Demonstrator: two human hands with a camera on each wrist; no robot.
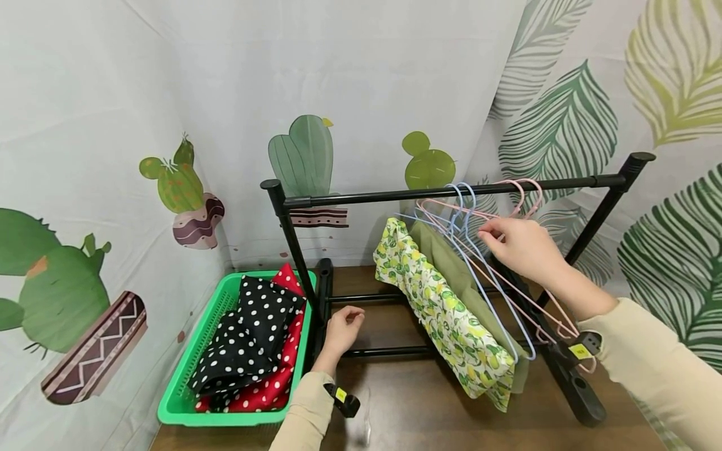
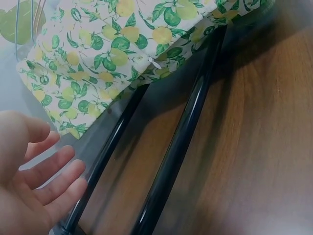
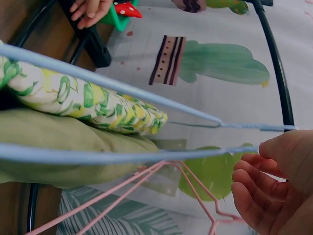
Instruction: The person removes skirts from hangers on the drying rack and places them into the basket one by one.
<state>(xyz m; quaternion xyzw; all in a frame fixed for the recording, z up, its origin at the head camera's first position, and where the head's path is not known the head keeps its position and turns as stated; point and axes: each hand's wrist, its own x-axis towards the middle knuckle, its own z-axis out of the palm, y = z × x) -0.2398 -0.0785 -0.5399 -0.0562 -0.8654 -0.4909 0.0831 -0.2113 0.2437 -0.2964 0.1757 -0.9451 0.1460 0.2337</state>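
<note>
The relation we watch most closely is at the bar of the black rack [image 1: 361,198], where our right hand [image 1: 524,244] sits just beside the blue hangers [image 3: 49,152], below the bar and on the right of their hooks. Its fingers curl loosely with a gap to the thumb, and we see nothing in that grip; the right wrist view shows one blue wire running up to the thumb, but we cannot tell whether they touch. From that hand, the lemon-print cloth [image 1: 442,310] lies to the left and nearer us, with the green cloth [image 1: 448,263] between it and the pink hangers [image 3: 98,197] on the right. The long axis of the hung cloths slants across the bar, running from the back left down to the front right, so their far ends lie under the bar and their near ends reach out over the table [image 1: 406,419]. Our left hand [image 1: 342,329] is relaxed, its fingers parted and holding nothing, low by the rack's left leg and apart from the lemon-print cloth. It is the nearer hand to the green basket [image 1: 237,418], where the black dotted cloth [image 1: 248,338] rests over the red dotted cloth [image 1: 282,382].
</note>
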